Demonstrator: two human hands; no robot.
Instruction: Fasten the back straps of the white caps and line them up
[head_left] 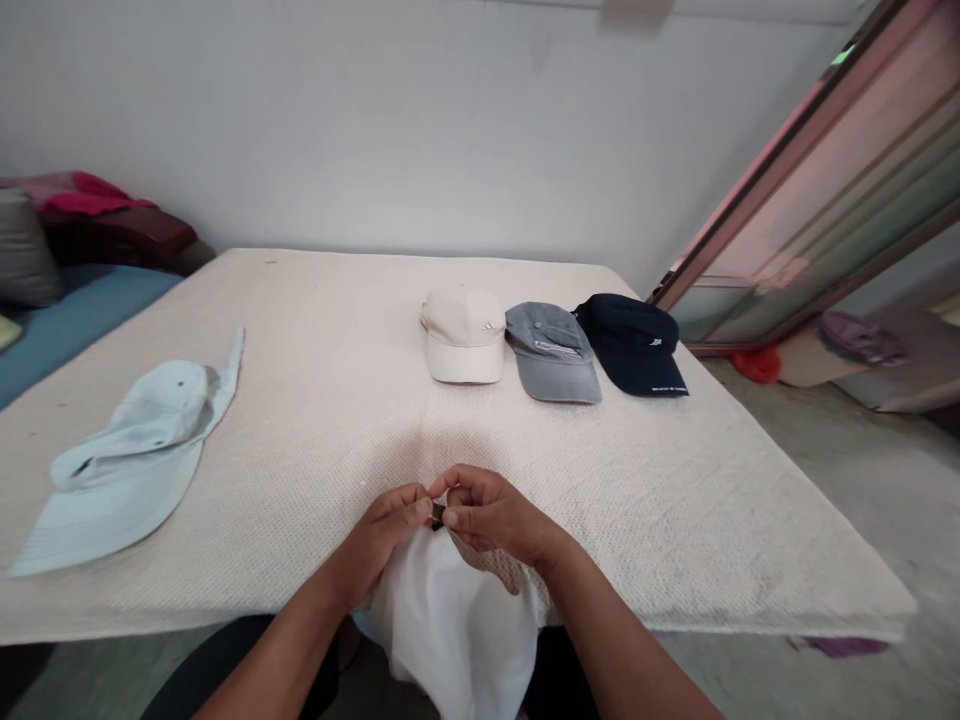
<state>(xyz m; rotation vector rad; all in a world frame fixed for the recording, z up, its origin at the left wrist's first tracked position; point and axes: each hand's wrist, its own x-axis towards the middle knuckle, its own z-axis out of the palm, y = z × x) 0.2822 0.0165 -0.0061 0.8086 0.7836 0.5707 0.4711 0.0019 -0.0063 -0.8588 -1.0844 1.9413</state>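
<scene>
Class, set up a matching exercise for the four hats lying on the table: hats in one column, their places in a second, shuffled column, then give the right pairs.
Hats
1. cream cap
2. grey cap
3. navy cap
4. pale blue sun hat

Places
A. right end of the row of three
B. alone on the left side of the table
C. left end of the row of three
D. middle of the row, between two other caps

Pairs: 1-C, 2-D, 3-A, 4-B
</scene>
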